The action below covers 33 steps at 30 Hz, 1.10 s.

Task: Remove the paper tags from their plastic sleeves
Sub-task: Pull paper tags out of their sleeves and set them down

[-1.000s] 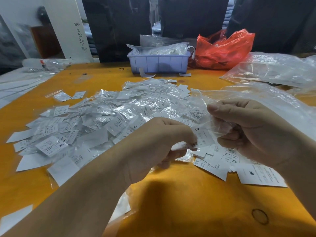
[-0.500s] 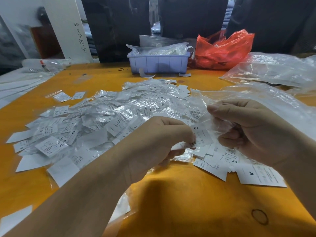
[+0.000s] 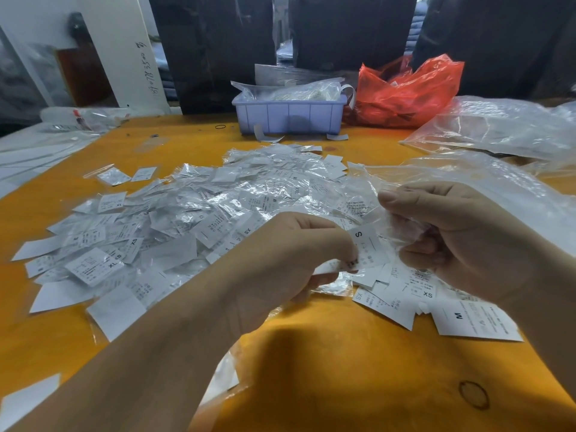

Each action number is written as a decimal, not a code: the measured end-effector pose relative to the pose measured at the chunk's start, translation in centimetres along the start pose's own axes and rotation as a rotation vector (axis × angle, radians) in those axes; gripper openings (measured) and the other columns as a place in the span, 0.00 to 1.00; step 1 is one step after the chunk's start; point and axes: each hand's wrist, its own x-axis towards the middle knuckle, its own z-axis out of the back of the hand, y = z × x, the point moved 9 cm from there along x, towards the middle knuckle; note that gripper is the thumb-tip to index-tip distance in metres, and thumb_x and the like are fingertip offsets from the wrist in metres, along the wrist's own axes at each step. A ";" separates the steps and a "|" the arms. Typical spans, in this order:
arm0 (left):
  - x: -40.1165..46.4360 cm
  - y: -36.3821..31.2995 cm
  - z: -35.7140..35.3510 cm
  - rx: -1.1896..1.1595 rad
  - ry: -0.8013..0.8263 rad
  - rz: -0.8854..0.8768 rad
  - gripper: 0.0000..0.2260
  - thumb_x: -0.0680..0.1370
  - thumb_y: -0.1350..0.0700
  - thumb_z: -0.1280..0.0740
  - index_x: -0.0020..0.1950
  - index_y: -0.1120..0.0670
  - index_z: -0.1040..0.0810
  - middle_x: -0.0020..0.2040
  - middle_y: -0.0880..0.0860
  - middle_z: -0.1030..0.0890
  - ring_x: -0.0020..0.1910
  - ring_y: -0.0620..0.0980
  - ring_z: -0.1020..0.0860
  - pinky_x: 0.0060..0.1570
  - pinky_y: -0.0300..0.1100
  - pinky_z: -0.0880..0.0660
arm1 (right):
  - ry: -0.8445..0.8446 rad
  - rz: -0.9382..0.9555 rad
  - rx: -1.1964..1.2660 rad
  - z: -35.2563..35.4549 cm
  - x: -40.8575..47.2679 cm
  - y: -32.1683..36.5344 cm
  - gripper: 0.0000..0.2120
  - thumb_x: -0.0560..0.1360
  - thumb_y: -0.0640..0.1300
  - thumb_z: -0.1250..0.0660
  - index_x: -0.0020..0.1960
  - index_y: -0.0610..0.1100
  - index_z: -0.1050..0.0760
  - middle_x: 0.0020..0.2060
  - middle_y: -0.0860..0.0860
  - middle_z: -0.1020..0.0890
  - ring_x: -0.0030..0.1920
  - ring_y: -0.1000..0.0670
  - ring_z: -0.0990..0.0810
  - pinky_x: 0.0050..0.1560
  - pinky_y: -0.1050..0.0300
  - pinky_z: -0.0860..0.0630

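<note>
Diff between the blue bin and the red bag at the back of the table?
The blue bin is rigid, boxy and ribbed; the red bag is soft, crumpled and translucent. The bin sits open-topped with clear plastic heaped in it; the bag's contents are too hidden to tell. Both stand side by side at the far edge of the table.

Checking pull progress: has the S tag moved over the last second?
No. The S tag sits at the same spot relative to the M tag lying on the table.
</note>
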 end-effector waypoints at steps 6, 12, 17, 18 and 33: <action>0.0 0.2 0.2 0.017 -0.022 0.012 0.07 0.65 0.55 0.33 0.26 0.52 0.23 0.24 0.44 0.24 0.19 0.40 0.29 0.24 0.34 0.41 | 0.068 -0.026 -0.004 -0.9 -0.2 -0.3 0.14 0.68 0.48 0.30 0.26 0.46 0.28 0.24 0.49 0.35 0.25 0.51 0.46 0.24 0.63 0.46; 0.0 0.2 0.1 0.011 -0.025 0.008 0.07 0.65 0.54 0.33 0.26 0.52 0.22 0.24 0.44 0.25 0.19 0.40 0.30 0.25 0.36 0.42 | 0.106 -0.030 -0.041 -1.5 -0.4 -0.4 0.12 0.67 0.49 0.29 0.27 0.46 0.25 0.24 0.49 0.33 0.26 0.51 0.45 0.24 0.63 0.45; 0.1 0.3 0.2 0.000 -0.042 0.012 0.07 0.65 0.54 0.33 0.27 0.52 0.21 0.26 0.46 0.24 0.19 0.40 0.30 0.23 0.34 0.41 | 0.126 -0.034 -0.064 -1.7 -0.3 -0.5 0.13 0.66 0.50 0.29 0.26 0.47 0.25 0.24 0.50 0.33 0.25 0.52 0.44 0.23 0.63 0.44; 0.1 0.3 0.3 -0.006 -0.053 0.014 0.06 0.64 0.54 0.32 0.27 0.53 0.21 0.27 0.47 0.24 0.19 0.40 0.30 0.24 0.34 0.42 | 0.133 -0.034 -0.065 -1.8 -0.3 -0.5 0.13 0.67 0.50 0.30 0.26 0.48 0.25 0.24 0.50 0.33 0.25 0.52 0.44 0.23 0.63 0.44; -0.1 0.0 0.2 0.002 -0.024 0.004 0.13 0.73 0.60 0.31 0.28 0.55 0.23 0.26 0.44 0.23 0.19 0.38 0.28 0.20 0.28 0.37 | 0.053 -0.001 0.026 -0.5 -0.2 0.2 0.15 0.67 0.48 0.30 0.24 0.47 0.28 0.23 0.51 0.37 0.24 0.53 0.45 0.23 0.64 0.45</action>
